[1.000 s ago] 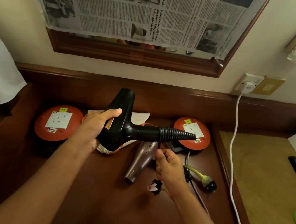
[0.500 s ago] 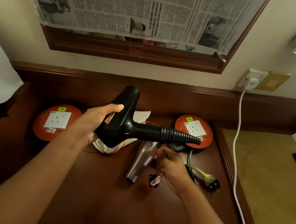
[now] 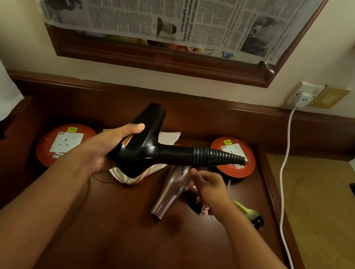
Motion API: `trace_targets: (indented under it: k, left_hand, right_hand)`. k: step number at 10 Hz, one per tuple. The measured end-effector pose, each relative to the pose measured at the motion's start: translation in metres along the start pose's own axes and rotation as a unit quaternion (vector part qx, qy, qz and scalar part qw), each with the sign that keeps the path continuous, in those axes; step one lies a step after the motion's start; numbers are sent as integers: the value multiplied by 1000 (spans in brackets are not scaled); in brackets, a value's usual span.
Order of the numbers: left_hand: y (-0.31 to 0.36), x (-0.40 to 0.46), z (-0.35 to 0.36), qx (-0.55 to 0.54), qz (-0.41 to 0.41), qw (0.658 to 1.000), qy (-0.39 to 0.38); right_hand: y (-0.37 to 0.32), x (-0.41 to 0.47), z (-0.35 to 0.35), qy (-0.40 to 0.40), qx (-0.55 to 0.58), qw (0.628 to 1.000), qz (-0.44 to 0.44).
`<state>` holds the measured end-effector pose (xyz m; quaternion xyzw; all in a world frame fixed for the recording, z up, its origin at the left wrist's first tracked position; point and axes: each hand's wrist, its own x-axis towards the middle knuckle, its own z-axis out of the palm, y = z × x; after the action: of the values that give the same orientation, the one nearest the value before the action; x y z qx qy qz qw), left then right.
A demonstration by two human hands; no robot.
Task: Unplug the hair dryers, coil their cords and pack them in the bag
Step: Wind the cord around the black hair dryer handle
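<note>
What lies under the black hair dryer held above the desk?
A white cloth drawstring bag with an orange cord lies under the black hair dryer, which the left hand holds. The dryer covers its middle, so any contents are unseen.

The left hand point(image 3: 101, 152) is gripping the body of a black hair dryer point(image 3: 147, 143) above the dark wooden counter point(image 3: 123, 237), its ribbed cord sleeve point(image 3: 217, 158) pointing right; the right hand point(image 3: 209, 186) is hovering just below that sleeve, fingers curled, whether pinching a cord cannot be told; a mauve hair dryer point(image 3: 170, 193) is lying on the counter beside it; a white cloth bag point(image 3: 140, 175) is lying under the black dryer; two red socket reels point(image 3: 65, 144) point(image 3: 234, 159) are sitting left and right; a white cable point(image 3: 285, 174) is hanging from a wall plug point(image 3: 302, 98).
</note>
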<state>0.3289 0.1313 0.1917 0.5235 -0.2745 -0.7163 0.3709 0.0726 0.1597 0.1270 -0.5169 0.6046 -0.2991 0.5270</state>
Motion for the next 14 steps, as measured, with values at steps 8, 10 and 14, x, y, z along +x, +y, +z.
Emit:
trace_targets:
  k: [8,10,14]
  left_hand:
    - [8,8,1,41,-52,993,-95]
    - [7,8,8,73,-34,994,-72]
    - [-6,5,10,126,-12,992,-11]
  right_hand:
    - [-60,55,-64,-128,-391,907,-84]
    - [-92,56,-72,-151,-413,889,-129]
    - [-106,50,-69,-100,-530,821,-189]
